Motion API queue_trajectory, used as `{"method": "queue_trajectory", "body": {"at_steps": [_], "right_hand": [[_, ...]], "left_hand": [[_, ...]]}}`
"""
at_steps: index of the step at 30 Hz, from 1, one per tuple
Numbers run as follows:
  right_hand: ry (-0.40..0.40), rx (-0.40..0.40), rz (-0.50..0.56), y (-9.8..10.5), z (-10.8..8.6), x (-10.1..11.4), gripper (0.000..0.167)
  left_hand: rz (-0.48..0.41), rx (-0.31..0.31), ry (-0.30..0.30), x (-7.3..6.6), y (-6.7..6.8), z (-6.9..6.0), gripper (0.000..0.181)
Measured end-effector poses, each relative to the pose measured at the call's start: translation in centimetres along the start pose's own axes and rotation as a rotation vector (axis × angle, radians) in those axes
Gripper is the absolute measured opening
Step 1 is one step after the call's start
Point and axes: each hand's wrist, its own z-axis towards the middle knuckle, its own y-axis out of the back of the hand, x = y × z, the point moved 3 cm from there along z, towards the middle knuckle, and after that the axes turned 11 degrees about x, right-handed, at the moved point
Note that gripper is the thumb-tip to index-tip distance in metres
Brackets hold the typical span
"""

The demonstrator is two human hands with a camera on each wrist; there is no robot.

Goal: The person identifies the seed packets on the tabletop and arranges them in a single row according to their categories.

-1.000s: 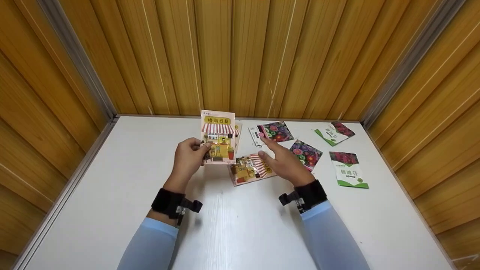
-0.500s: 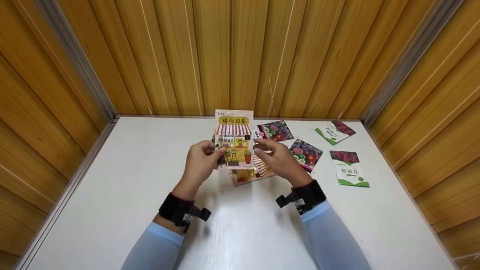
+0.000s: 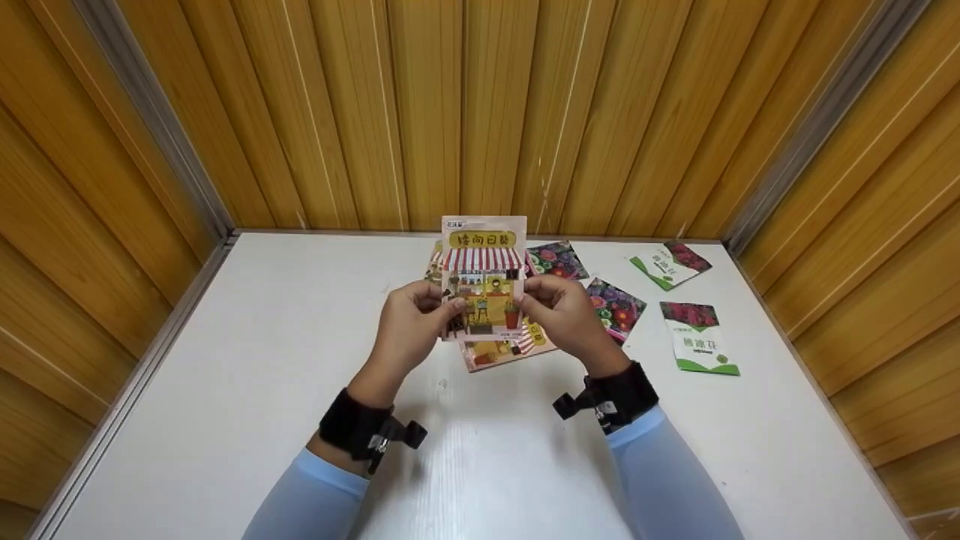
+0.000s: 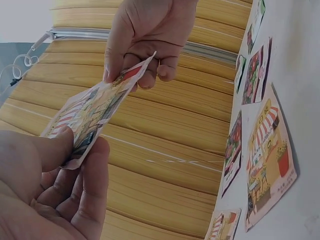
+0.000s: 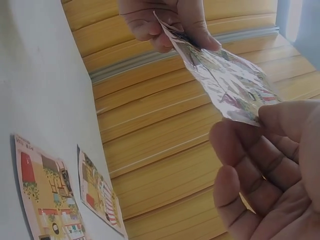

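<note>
A pink packet [image 3: 484, 262] with a striped awning picture is held upright above the table between both hands. The left hand [image 3: 411, 322] pinches its lower left edge between thumb and fingers; the right hand [image 3: 566, 319] pinches the lower right edge. In the left wrist view the same packet [image 4: 95, 110] is tilted, thumb on its printed face. Below it, a similar pink packet [image 3: 495, 356] lies on the table, partly covered. Another pink packet [image 3: 433, 268] shows only a strip behind the held one.
Two flower-print packets [image 3: 561, 259] [image 3: 619, 307] lie right of the hands on the white table [image 3: 262, 360]. Farther right lie two green-and-white packets [image 3: 671, 266] [image 3: 699, 337]. Wood-patterned panels [image 3: 420, 112] stand behind the table and at both sides.
The left hand has moved right with the upright packet. The right hand has come off the area over the lying pink packet and now pinches the upright packet's right edge.
</note>
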Motion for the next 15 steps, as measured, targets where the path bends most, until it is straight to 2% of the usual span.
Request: {"method": "queue_trajectory", "body": {"at_steps": [3, 7, 15], "right_hand": [[0.027, -0.014, 0.006, 0.1, -0.2, 0.4, 0.014], [0.061, -0.037, 0.014, 0.3, -0.4, 0.7, 0.013], [0.114, -0.062, 0.055, 0.5, -0.6, 0.9, 0.011]], "left_hand": [[0.009, 0.013, -0.02, -0.4, 0.0, -0.2, 0.014], [-0.021, 0.045, -0.049, -0.9, 0.0, -0.4, 0.012], [-0.059, 0.105, -0.079, -1.3, 0.1, -0.5, 0.013]]}}
